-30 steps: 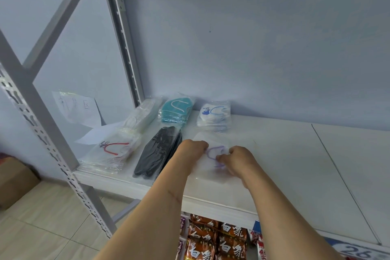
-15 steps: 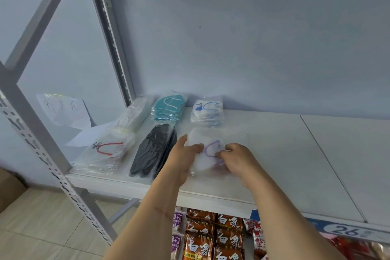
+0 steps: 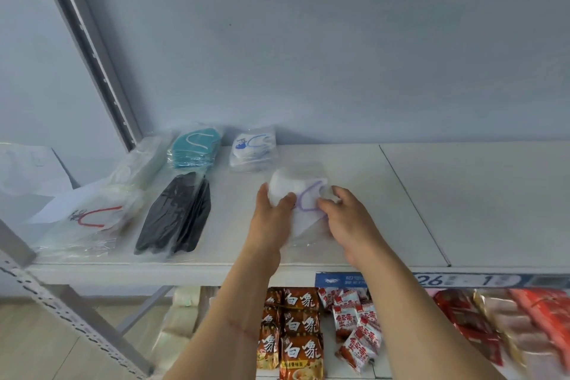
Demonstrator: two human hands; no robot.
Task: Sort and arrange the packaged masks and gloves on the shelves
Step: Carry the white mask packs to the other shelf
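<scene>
A clear-wrapped white mask pack with purple loops [image 3: 300, 191] lies on the white shelf [image 3: 401, 194], in front of a white pack with blue loops [image 3: 253, 149]. My left hand [image 3: 271, 216] holds its left side, thumb curled on top. My right hand [image 3: 348, 219] pinches its right side. To the left lie a teal mask pack [image 3: 196, 145], a stack of black masks [image 3: 177, 216], a white pack with red loops [image 3: 92, 216] and a clear pack of white items [image 3: 138, 163] at the back left.
The grey shelf upright [image 3: 92, 49] rises at the left, with a perforated front post [image 3: 61, 311] below. Papers [image 3: 27, 170] lie past the shelf's left end. On the shelf below sit noodle packets [image 3: 300, 339] and red snack bags [image 3: 509, 327].
The camera has tilted down, bringing the lower shelf into view. Both hands have kept their hold on the purple-loop pack, which has shifted slightly back toward the blue-loop pack.
</scene>
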